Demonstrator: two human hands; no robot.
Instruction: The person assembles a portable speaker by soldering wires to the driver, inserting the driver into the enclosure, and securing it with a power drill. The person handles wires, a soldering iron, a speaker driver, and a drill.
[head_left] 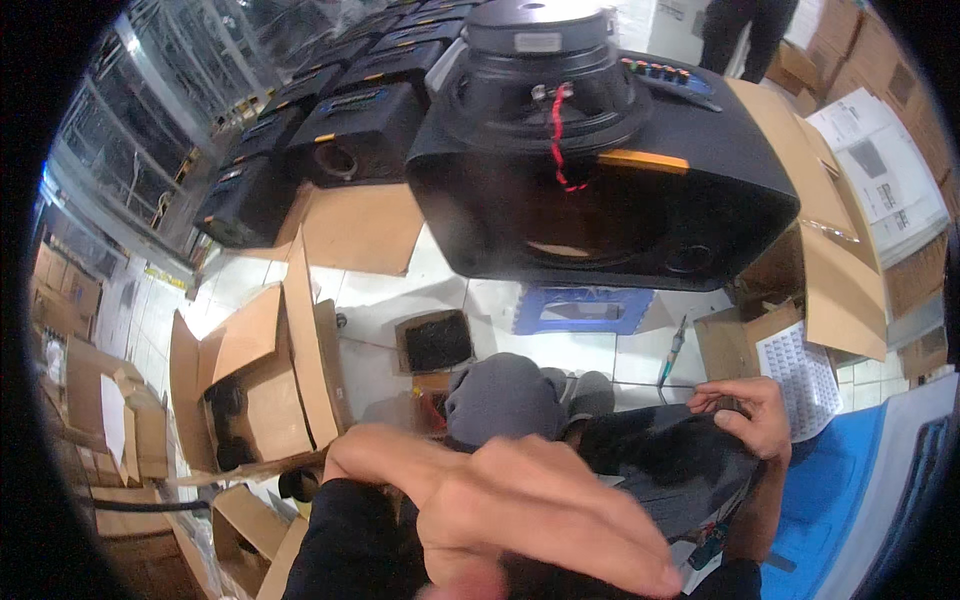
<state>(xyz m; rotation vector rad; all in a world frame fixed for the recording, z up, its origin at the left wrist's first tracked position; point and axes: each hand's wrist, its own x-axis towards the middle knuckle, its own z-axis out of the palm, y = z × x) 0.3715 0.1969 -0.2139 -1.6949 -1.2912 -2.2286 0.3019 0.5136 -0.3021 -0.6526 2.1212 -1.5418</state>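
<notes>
Standing open, cardboard box (275, 405), dark items (226, 402) inside, hands (540, 505) apart

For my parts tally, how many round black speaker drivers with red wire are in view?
1: the driver rests on the nearest black box-shaped cabinet; brown cardboard boxes may hide others.

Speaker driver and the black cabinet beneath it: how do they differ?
The speaker driver is round; the cabinet is boxy. The driver is smaller than the cabinet. A red wire hangs from the driver; the cabinet bears an orange strip. Both look mostly black.
</notes>
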